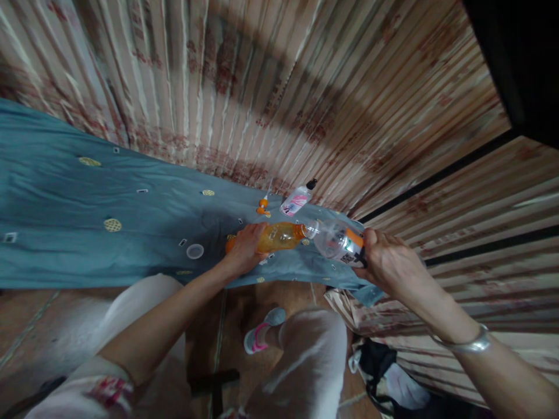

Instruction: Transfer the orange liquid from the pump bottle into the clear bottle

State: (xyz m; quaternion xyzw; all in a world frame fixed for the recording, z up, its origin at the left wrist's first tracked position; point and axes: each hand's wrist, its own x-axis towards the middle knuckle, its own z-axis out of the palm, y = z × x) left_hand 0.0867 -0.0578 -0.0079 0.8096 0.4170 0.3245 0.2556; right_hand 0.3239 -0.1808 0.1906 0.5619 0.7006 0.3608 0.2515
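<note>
So the left hand [244, 247] is wrapped around an orange see-through plastic bottle [279, 237] lying on its side on the blue patterned cloth [65, 221], while the right hand [384, 262] grips a clear plastic bottle with an orange label band [336, 240], tipped so its mouth meets the orange one's neck right between the hands. Just beyond them sits a small clear bottle with a pink label and black cap [297, 201], plus a little orange cap piece [262, 205] beside it. A white round lid [194, 251] lies left of the left hand.
</note>
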